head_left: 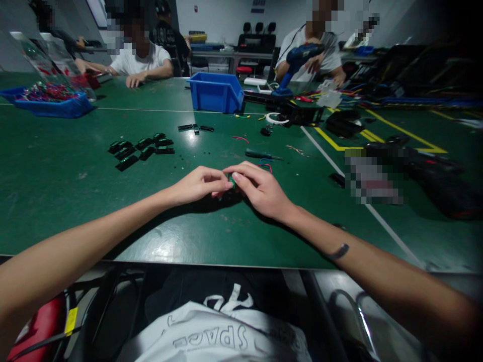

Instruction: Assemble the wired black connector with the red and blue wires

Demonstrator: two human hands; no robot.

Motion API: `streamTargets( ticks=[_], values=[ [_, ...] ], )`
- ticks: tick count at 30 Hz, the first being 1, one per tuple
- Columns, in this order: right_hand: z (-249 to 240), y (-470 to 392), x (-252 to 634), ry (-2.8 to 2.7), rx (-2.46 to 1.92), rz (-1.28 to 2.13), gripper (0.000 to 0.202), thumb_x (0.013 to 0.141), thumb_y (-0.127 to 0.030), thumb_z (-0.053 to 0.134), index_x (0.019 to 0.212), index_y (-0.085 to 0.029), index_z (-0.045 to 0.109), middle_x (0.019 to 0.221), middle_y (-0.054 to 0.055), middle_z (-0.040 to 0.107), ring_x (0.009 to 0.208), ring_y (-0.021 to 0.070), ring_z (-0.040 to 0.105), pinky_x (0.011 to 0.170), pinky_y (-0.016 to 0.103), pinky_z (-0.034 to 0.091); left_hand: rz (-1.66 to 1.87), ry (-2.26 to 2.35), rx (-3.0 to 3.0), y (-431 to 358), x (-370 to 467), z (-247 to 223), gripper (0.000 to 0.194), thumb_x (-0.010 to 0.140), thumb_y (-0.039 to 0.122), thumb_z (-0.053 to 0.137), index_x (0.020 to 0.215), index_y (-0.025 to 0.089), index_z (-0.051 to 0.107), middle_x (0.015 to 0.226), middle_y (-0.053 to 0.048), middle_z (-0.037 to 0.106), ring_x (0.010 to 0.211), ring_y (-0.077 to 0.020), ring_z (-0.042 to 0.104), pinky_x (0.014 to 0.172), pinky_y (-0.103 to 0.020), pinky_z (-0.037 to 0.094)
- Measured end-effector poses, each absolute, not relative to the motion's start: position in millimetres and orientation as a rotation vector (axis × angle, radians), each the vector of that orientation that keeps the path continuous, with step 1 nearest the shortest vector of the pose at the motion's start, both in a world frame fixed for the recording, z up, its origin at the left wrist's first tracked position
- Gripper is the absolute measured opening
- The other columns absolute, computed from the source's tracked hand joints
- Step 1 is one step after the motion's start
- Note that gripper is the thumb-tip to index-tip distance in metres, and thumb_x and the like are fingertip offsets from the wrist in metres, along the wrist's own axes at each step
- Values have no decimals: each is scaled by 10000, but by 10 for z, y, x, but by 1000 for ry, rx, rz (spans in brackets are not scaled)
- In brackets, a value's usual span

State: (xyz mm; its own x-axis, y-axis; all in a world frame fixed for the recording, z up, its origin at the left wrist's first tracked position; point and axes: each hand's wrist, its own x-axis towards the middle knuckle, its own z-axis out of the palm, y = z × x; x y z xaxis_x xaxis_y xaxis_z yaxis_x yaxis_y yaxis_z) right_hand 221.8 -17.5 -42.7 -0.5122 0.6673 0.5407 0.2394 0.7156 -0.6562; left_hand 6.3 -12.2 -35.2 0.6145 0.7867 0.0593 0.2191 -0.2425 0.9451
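Note:
My left hand [199, 185] and my right hand [262, 190] meet at the middle of the green table [162, 236]. Between their fingertips is a small green circuit board [232, 181], mostly covered by the fingers. Both hands are closed in a pinch on it. Something dark lies under the fingers, too hidden to name. Just beyond my right hand rest a screwdriver [260, 154] and short red and blue wires [266, 166]. To the left, several small black pieces with green boards [145, 145] lie in a loose group.
A blue bin [215, 93] stands at the back middle, with a blue cordless drill [296, 68] to its right. A blue tray [56, 106] of coloured wires and bottles are at left. Black gear [426, 173] lies at right. People sit across the table.

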Motion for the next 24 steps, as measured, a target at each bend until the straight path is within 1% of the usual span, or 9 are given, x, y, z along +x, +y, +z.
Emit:
streamTargets(
  ticks=[12, 24],
  values=[
    [-423, -178, 2240, -2115, -635, 671, 249, 1036, -294, 510, 1172, -221, 706, 1017, 59, 681, 926, 185, 638, 851, 349, 508, 645, 814, 1800, -114, 51, -362, 380, 894, 460, 673, 728, 122, 632, 660, 0, 594, 632, -96, 529, 645, -225, 407],
    [-438, -173, 2244, -2108, -587, 692, 242, 1023, -265, 536, 1163, -217, 727, 1012, 64, 690, 925, 178, 644, 829, 340, 513, 609, 813, 1815, -119, 37, -331, 362, 883, 464, 684, 764, 123, 664, 667, -5, 619, 637, -107, 557, 638, -225, 427]
  ],
)
